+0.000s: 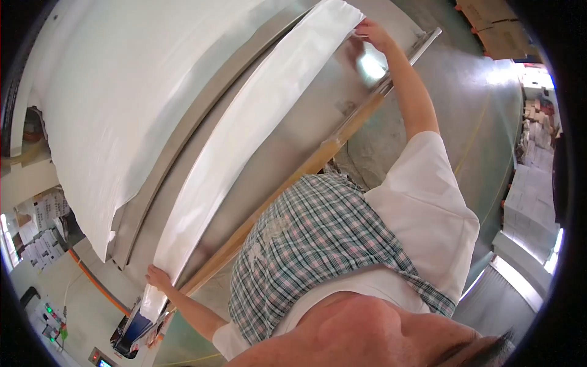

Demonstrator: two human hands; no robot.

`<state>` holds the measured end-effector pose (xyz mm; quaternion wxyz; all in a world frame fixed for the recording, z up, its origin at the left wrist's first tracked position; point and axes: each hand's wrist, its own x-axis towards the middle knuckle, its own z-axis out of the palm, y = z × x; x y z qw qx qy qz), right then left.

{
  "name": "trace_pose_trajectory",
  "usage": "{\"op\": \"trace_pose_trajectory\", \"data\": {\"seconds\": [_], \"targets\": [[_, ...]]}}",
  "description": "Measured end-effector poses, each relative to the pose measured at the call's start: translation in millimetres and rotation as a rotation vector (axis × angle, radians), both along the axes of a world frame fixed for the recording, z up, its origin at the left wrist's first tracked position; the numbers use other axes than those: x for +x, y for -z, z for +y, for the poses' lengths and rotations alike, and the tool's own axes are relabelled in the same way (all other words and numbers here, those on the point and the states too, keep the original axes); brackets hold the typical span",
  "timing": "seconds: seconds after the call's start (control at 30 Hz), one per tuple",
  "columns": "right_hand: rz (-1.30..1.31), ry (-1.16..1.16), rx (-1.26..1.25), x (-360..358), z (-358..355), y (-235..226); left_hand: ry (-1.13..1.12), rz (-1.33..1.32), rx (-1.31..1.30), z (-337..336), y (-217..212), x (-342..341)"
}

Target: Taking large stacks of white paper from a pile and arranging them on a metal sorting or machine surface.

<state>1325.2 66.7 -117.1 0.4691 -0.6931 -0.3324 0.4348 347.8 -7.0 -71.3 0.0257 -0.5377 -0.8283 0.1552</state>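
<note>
A long, soft white strip (235, 147), which looks like folded plastic sheeting, lies lengthwise across a shiny metal table (287, 128). My left hand (160, 279) grips it close to its near-left end, fingers closed over the edge. Stretched far out to the upper right, my right hand (375, 35) has its fingers closed on the strip's other end; the fingertips are partly hidden. Beyond a grey metal bar (202, 113) beside the strip spreads a wide white sheet (128, 92), its ragged end hanging at the lower left.
Wood-coloured edging (333, 144) runs along the table side by my body. A control panel (103, 358) with a lit screen sits at the lower left. Cardboard boxes (498, 27) stand at the upper right, with white stacks (532, 192) farther down across the floor.
</note>
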Motion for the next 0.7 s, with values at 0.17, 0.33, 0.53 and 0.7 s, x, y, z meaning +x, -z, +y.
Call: {"op": "trace_pose_trajectory", "data": {"seconds": [0.17, 0.33, 0.53, 0.7], "targets": [[-0.017, -0.012, 0.041, -13, -6, -3, 0.379, -0.622, 0.545, 72, -39, 145], [0.047, -0.056, -0.033, 1, -21, 5, 0.905, -1.145, 0.092, 102, -98, 440], [0.024, 0.172, 0.094, -14, -20, -30, 1.429, -0.854, 0.07, 122, -74, 590], [-0.287, 0.095, 0.113, 9, -30, -35, 1.176, -0.958, -0.322, 154, -66, 606]]}}
